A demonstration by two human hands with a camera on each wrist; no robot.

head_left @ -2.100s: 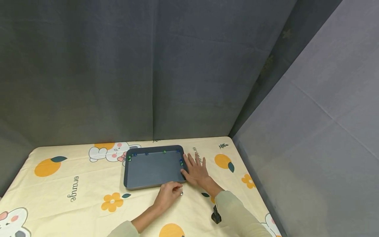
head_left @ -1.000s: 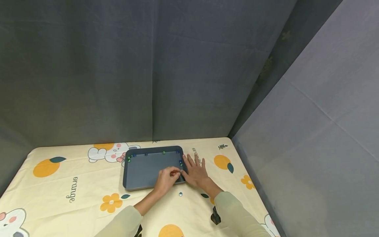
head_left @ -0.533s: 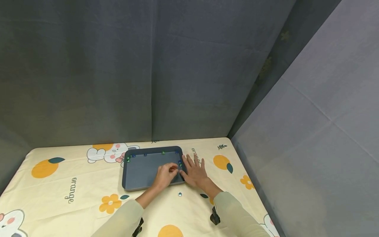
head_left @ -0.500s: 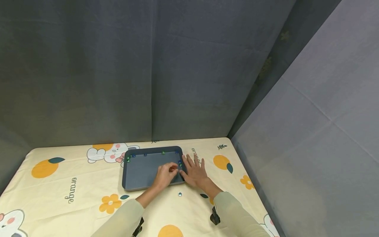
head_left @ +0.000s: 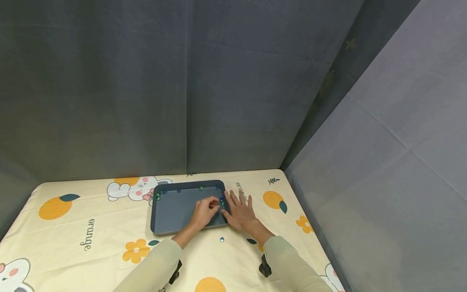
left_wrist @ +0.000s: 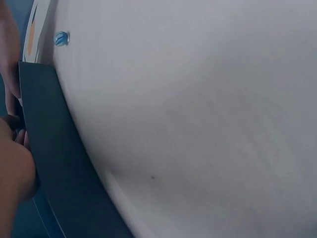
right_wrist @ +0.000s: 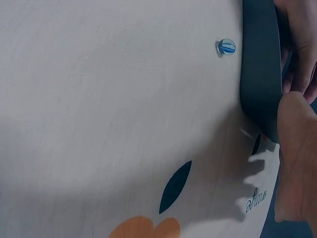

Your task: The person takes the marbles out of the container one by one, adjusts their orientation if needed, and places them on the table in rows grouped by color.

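A dark grey-blue rectangular tray (head_left: 178, 211) lies on the patterned cloth, with several small green and blue glass marbles along its far and side edges. My left hand (head_left: 204, 211) is over the tray's right part, thumb and fingers bent toward each other; whether anything is between them is hidden. My right hand (head_left: 240, 211) rests on the tray's right rim, fingers spread and straight, thumb toward the inside. Close to both hands, a green marble (head_left: 223, 203) and a blue marble (head_left: 221, 199) sit by the right wall. In front of the tray lies a blue-striped clear marble (right_wrist: 227, 47).
A cream cloth (head_left: 106, 243) printed with oranges, flowers and rabbits covers the table. Grey curtain panels (head_left: 233, 101) stand behind the table and along its right side. Black wrist straps (head_left: 265, 266) show at the sleeves.
My left hand has gone from the tray's front edge, beside the striped marble, to over the tray, and has since shifted slightly farther in. The striped marble and right hand stay put.
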